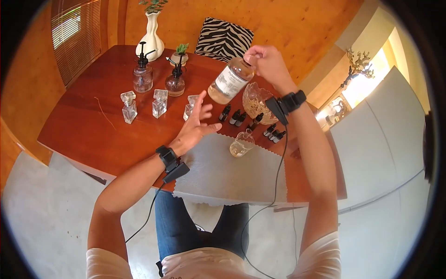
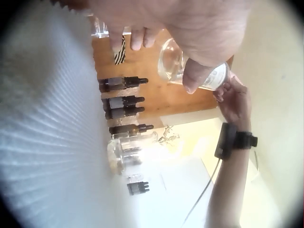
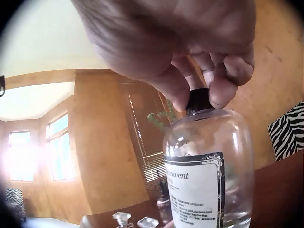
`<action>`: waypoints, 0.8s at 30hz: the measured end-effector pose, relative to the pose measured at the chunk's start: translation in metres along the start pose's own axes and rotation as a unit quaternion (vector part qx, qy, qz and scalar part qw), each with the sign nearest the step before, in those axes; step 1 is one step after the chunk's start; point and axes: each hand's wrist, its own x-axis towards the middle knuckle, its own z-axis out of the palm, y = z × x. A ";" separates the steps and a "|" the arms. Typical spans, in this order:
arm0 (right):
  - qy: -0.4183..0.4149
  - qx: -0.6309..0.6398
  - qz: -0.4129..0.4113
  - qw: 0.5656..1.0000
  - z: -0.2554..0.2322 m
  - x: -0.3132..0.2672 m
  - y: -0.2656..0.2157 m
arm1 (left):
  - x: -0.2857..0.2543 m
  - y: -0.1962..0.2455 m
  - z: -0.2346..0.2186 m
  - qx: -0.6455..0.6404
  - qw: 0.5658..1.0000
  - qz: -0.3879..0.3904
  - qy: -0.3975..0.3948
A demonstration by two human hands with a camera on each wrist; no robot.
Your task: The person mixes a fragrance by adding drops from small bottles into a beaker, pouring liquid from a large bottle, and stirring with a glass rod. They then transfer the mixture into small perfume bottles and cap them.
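My right hand point(image 1: 269, 66) pinches the black cap point(image 3: 198, 100) of a large clear solvent bottle point(image 1: 228, 84), which has a white label and some liquid at its bottom. The bottle is held up, tilted in the head view, above the back of the table. My left hand point(image 1: 195, 126) is spread with its fingers apart, just below and left of the bottle's base. Near it stand square clear glass perfume bottles point(image 1: 160, 104). A glass beaker point(image 1: 241, 145) with a little liquid rests on the grey mat point(image 1: 223, 169).
Several small dark dropper bottles point(image 1: 238, 117) line the mat's back edge, by a patterned glass bowl point(image 1: 254, 103). Farther left are two glass spray bottles point(image 1: 143, 78), a small potted plant point(image 1: 181, 55) and a white vase point(image 1: 151, 39). A zebra-print chair point(image 1: 224, 39) stands behind the table.
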 end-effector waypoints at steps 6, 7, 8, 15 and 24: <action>0.020 -0.124 -0.039 0.991 0.051 0.040 0.051 | -0.002 -0.006 0.004 -0.052 0.987 -0.083 -0.131; 0.009 -0.132 -0.020 0.991 0.061 0.043 0.056 | -0.001 -0.010 0.006 -0.054 0.988 -0.084 -0.121; -0.001 -0.139 -0.002 0.990 0.071 0.048 0.061 | 0.001 -0.014 0.005 -0.053 0.987 -0.078 -0.127; -0.078 -0.156 0.079 0.982 0.098 0.062 0.083 | 0.001 -0.021 0.000 -0.057 0.985 -0.082 -0.140; 0.031 0.316 -0.088 0.944 0.030 -0.086 -0.110 | -0.004 -0.016 0.003 -0.067 0.984 -0.097 -0.132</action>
